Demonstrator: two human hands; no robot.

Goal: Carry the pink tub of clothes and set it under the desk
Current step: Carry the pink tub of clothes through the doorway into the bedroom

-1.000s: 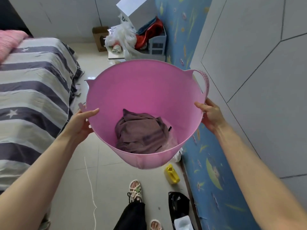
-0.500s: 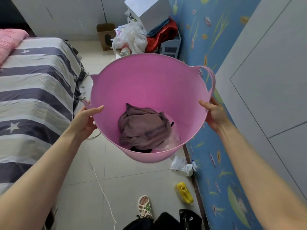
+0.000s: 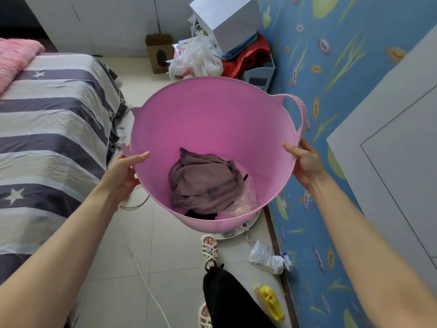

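Both hands' grip (image 3: 124, 172) partly hidden behind pink tub (image 3: 212, 119).

The pink tub (image 3: 212, 119) has been carried forward, nearer the cardboard box (image 3: 159, 52)

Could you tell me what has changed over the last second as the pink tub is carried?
The person has walked forward along the blue wall: the yellow bottle has slid back towards the feet and the clutter pile is nearer. The left hand and right hand still grip the pink tub by its rim, clothes still inside.
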